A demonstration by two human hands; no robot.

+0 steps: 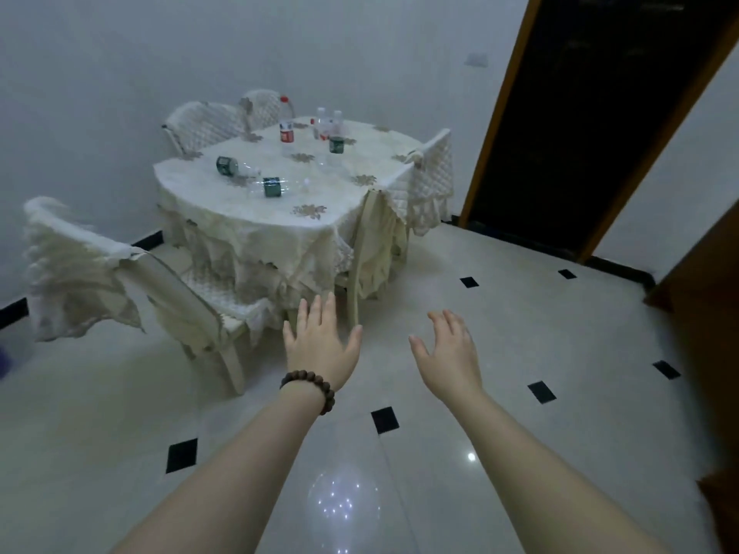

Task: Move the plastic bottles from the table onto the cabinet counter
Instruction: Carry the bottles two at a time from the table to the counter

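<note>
At the far left of the room stands a draped chair, pulled out from the table, which carries all the plastic bottles; none is on a cabinet counter, and the counter itself does not show in this view. On the left part of the table lie two green-labelled bottles on their sides, the lying bottle nearer the wall and the second lying bottle closer to the front edge. Further right and behind them stands the red-capped bottle, then a pair of small upright bottles close together, and the green-labelled upright bottle just beside them. In the foreground the left hand, with a bead bracelet on the wrist, is spread with fingers apart and holds nothing; the right hand is equally spread and empty, and both are well apart from the table. The step in hand seems to be the approach. To do it well, I think the person should walk to the free front edge between the chairs, then take the lying bottles first, one in each hand around the middle, because they may roll when touched. A dark doorway is at the right.
</note>
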